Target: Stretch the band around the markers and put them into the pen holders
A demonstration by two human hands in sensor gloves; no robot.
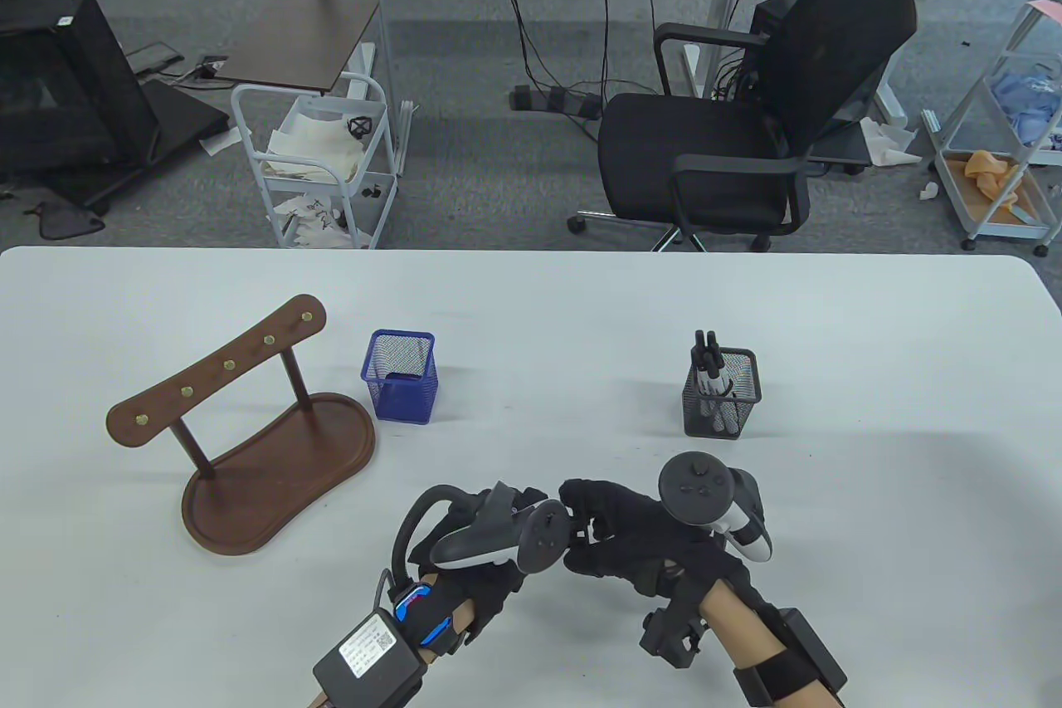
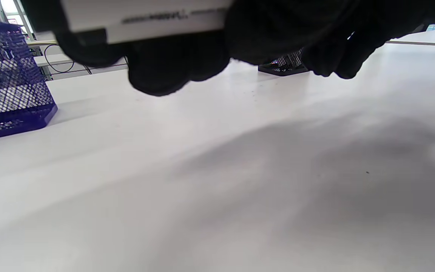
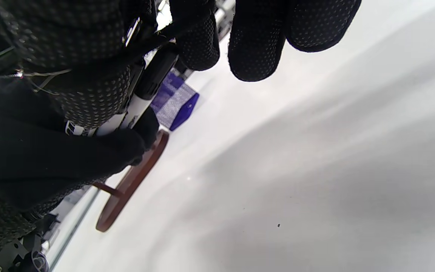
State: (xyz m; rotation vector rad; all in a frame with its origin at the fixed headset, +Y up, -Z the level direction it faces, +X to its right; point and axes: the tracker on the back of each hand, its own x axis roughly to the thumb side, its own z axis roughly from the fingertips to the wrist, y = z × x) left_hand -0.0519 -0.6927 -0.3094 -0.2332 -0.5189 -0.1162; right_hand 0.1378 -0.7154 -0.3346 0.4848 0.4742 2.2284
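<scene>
My left hand point(image 1: 498, 529) grips a bundle of white markers point(image 2: 145, 18) with black caps point(image 3: 153, 77), low over the table's front middle. My right hand point(image 1: 610, 534) meets it from the right, fingers curled at the cap end. In the right wrist view a thin dark band point(image 3: 153, 37) runs taut between my right thumb and a fingertip point(image 3: 198, 41) over the caps. The blue mesh pen holder point(image 1: 399, 376) stands behind my left hand. The black mesh pen holder point(image 1: 720, 397) stands behind my right hand with several markers point(image 1: 709, 368) in it.
A brown wooden peg rack on an oval base point(image 1: 274, 467) stands at the left of the white table point(image 1: 871, 492). Beyond the far edge are a black office chair point(image 1: 747, 119) and a white cart point(image 1: 315, 160).
</scene>
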